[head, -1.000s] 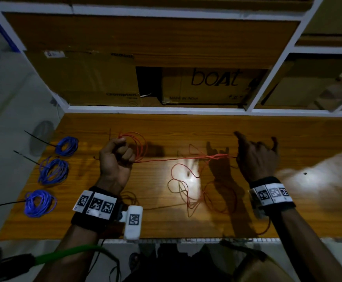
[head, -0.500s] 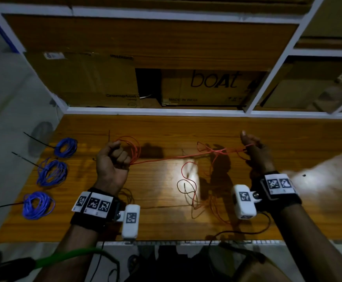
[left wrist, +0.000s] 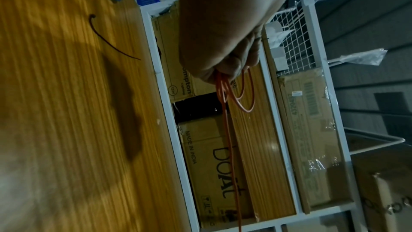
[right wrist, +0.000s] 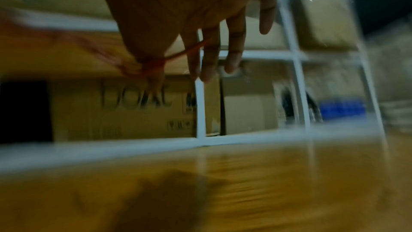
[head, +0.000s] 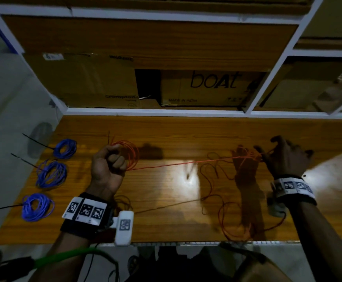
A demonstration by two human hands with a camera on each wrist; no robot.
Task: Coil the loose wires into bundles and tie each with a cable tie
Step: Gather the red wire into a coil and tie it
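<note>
1. The red wire (head: 166, 165) lies on the wooden table (head: 186, 135), partly coiled and partly loose; one taut strand runs across the tabletop between the two hands.
2. The left hand (head: 108, 165) is closed in a fist above the table, its fingers curled round a small coil of red loops (head: 132, 154) that stands out past the knuckles; the left wrist view shows the loops (left wrist: 243, 93) leaving the fingertips.
3. The right hand (head: 284, 157) is raised over the right part of the table. The wire is pinched at the thumb and passes across the fingers (right wrist: 211, 55), which hang nearly straight; that view is blurred.
4. Loose red tangles (head: 225, 212) sprawl on the table between the hands, reaching toward its near edge.
5. Three blue wire bundles lie along the table's left edge: a far one (head: 65, 148), a middle one (head: 51, 174) and a near one (head: 36, 207), each with a dark cable tie tail (head: 36, 141) pointing off the table.
6. Behind the table stands a white-framed shelf (head: 155, 112) holding cardboard boxes, one printed "boAt" (head: 212, 80).
</note>
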